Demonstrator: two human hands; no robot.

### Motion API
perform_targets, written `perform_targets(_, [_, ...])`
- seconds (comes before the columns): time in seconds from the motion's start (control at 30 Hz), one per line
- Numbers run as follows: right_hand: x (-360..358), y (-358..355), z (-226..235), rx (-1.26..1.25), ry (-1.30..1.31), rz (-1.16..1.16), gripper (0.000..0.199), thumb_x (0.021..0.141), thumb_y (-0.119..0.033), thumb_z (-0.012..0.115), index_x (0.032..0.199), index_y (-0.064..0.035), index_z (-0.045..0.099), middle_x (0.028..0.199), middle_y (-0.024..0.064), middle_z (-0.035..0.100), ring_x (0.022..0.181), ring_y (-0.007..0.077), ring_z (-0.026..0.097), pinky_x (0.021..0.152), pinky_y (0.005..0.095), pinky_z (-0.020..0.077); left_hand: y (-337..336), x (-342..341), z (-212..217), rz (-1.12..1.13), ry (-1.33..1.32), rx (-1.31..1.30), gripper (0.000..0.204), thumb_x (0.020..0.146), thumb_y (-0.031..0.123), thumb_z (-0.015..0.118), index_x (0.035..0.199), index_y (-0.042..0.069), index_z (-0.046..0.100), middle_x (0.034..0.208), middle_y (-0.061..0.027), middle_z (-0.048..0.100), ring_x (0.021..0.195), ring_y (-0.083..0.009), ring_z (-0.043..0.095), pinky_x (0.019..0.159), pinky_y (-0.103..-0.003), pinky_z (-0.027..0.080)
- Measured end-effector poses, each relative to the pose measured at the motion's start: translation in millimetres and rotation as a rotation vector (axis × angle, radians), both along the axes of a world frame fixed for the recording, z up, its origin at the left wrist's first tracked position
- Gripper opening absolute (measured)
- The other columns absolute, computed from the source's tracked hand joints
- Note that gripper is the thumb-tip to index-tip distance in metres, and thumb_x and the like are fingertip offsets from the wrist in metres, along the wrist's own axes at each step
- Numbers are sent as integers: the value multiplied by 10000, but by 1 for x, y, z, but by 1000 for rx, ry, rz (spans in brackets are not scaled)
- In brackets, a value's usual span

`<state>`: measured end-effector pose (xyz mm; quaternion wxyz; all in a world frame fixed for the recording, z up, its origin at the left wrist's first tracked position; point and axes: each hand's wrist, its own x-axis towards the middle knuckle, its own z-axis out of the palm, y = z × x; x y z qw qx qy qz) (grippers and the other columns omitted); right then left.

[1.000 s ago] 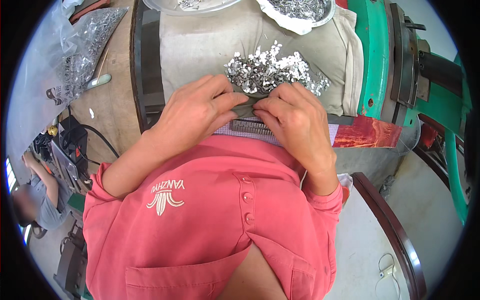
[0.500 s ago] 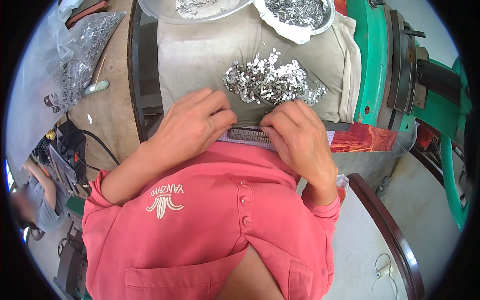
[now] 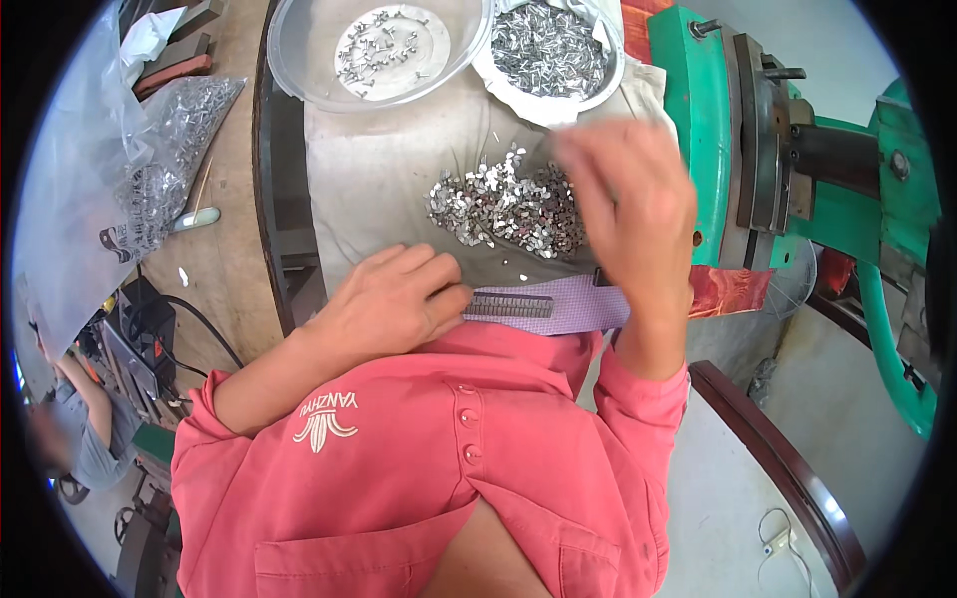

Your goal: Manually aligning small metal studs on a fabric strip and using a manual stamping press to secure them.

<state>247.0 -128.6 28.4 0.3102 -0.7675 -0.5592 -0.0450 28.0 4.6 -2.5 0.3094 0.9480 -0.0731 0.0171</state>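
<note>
My left hand (image 3: 394, 299) lies flat on the grey cloth (image 3: 379, 179), fingertips touching the left end of a row of small metal pieces (image 3: 510, 305) lined up on a pale purple strip (image 3: 568, 304). My right hand (image 3: 628, 204) is lifted and blurred above the right side of a loose heap of small shiny metal pieces (image 3: 503, 204). I cannot tell whether its fingers hold anything.
A clear bowl (image 3: 299, 60) with a few metal parts and a white basin (image 3: 548, 50) full of parts stand at the far edge. A plastic bag of parts (image 3: 164, 149) lies left. A green machine (image 3: 758, 130) stands right. Another person (image 3: 75, 429) sits lower left.
My right hand has left the strip and risen up over the heap of pieces. The row of pieces on the purple strip is now uncovered. My left hand stays at the strip's left end.
</note>
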Motion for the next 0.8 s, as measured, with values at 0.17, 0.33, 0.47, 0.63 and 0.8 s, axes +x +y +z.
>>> perform_targets(0.17, [-52, -60, 1, -221, 388, 184, 289, 716, -128, 808, 988, -63, 736, 912, 53, 625, 827, 262, 588, 724, 375, 479, 0, -2, -2, -1, -40, 7, 319, 706, 192, 771, 995, 98, 676, 928, -27, 572, 817, -220, 576, 699, -345, 504])
perform_targets(0.33, [-81, -86, -21, -247, 265, 64, 365, 710, -149, 804, 1058, -75, 721, 959, 48, 619, 876, 258, 583, 756, 373, 481, 3, 1, -1, 4, 7, -82, 280, 677, 124, 748, 942, 66, 676, 909, -48, 573, 788, -244, 597, 687, -362, 522])
perform_targets(0.47, [-83, -89, -15, -176, 245, 105, 357, 703, -139, 807, 1042, -67, 722, 951, 49, 625, 859, 249, 586, 720, 373, 468, 9, 2, 11, -31, 25, -128, 267, 670, 88, 748, 924, 56, 673, 896, -57, 589, 785, -258, 611, 674, -369, 524])
perform_targets(0.63, [-73, -69, -21, -112, 139, 16, 356, 700, -113, 807, 1046, -89, 723, 931, 27, 600, 869, 239, 575, 732, 374, 451, 18, 12, 19, 82, -39, -102, 311, 665, 59, 781, 957, 48, 674, 906, -78, 627, 804, -282, 634, 662, -379, 520])
perform_targets(0.8, [-77, -74, -27, -186, 212, 36, 342, 696, -125, 807, 1028, -90, 732, 921, 21, 595, 868, 235, 570, 751, 373, 451, 9, 1, 7, 128, 2, -156, 283, 696, 62, 778, 960, 50, 677, 906, -76, 621, 793, -284, 613, 655, -378, 507])
